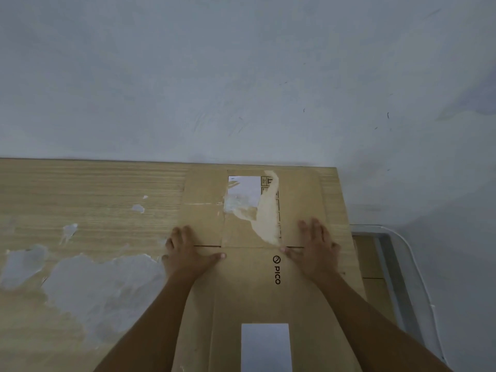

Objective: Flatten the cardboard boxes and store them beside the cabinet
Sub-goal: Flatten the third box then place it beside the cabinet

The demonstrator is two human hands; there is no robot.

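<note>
Flattened cardboard box (255, 296) lies on the wooden table (94, 189) at 5 o'clock of view, its long axis running 12 to 6 and its far end near the wall. Left hand (188, 253) presses flat with fingers spread on the box's 9 o'clock edge. Right hand (314, 251) does likewise at 3 o'clock, with the PICO logo (277, 269) between them.

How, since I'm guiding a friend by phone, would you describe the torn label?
On the wooden surface lies a flattened cardboard box. The torn label sits at its far end. Unlike the intact white label at the near end, its lower part is ripped.
</note>
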